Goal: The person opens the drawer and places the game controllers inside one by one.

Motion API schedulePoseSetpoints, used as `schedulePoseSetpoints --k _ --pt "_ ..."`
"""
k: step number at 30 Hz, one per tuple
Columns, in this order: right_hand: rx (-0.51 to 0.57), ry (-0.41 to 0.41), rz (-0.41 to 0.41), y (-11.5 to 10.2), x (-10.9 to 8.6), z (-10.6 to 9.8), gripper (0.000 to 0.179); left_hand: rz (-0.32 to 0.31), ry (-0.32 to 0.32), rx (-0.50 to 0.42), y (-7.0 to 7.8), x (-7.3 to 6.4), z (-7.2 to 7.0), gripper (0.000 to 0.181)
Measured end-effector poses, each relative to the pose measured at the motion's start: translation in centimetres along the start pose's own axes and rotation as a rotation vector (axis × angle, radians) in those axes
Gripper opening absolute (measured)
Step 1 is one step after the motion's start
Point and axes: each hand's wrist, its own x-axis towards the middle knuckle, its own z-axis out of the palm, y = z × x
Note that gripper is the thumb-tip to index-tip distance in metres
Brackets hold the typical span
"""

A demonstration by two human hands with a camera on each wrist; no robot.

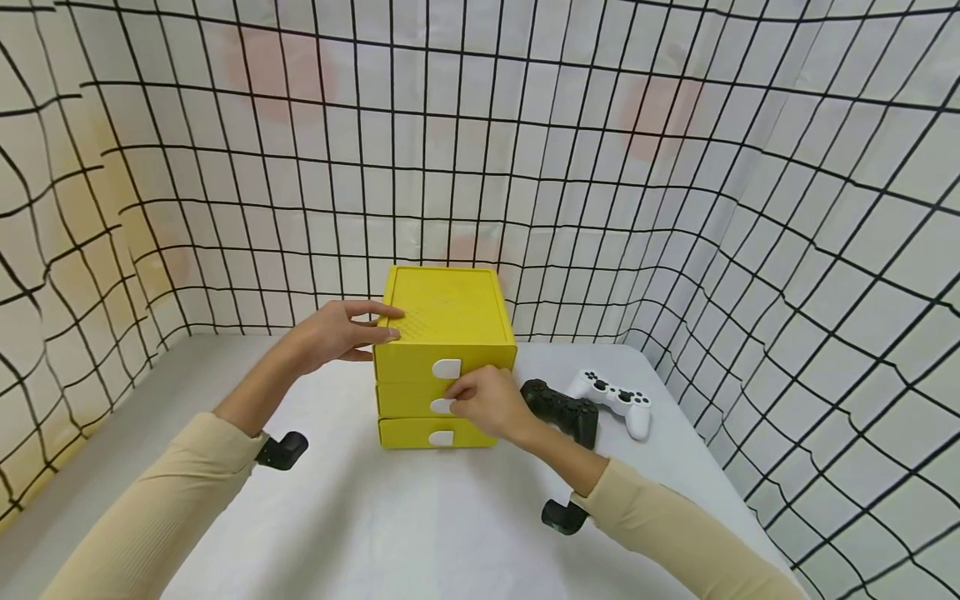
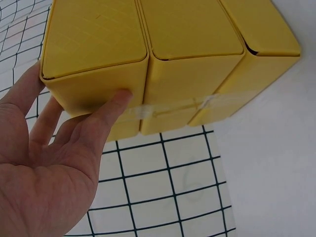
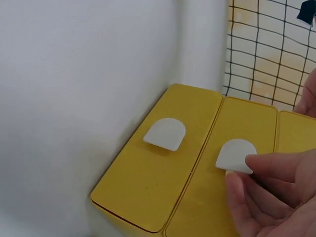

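Note:
A yellow three-drawer box (image 1: 450,304) stands on the white table, each drawer front carrying a white rounded handle. My left hand (image 1: 341,333) rests on the box's top left edge, fingertips on the top; in the left wrist view its thumb lies along the yellow side wall (image 2: 173,81). With thumb and finger my right hand (image 1: 491,402) pinches the middle drawer's handle (image 3: 236,155). The bottom drawer's handle (image 3: 166,134) shows free beside it in the right wrist view. The drawer fronts sit nearly flush with one another.
Right of the box lie a black game controller (image 1: 561,408) and a white game controller (image 1: 613,400), close together on the table (image 1: 420,525). Black netting (image 1: 465,158) over white sheeting encloses the back and both sides. Clear tape (image 2: 197,102) runs across the box's side.

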Motion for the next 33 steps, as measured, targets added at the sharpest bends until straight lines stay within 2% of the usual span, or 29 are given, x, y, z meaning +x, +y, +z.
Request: schedulePoseSetpoints --k 6,15,25,33 --pt "0.054 -0.009 0.037 -0.1 0.1 0.1 0.004 -0.004 -0.003 -0.003 0.0 0.0 0.0 0.053" --pt "0.079 -0.077 0.048 -0.3 -0.5 -0.1 0.006 0.002 0.001 0.005 0.0 0.0 0.0 0.052" --pt "0.099 -0.217 0.046 -1.4 -2.6 -1.0 0.007 0.006 -0.012 -0.004 0.0 -0.3 -0.1 0.05" --pt "0.134 -0.265 0.042 -2.3 -4.8 -1.3 0.008 0.011 -0.009 0.017 0.1 -0.3 -0.1 0.052"
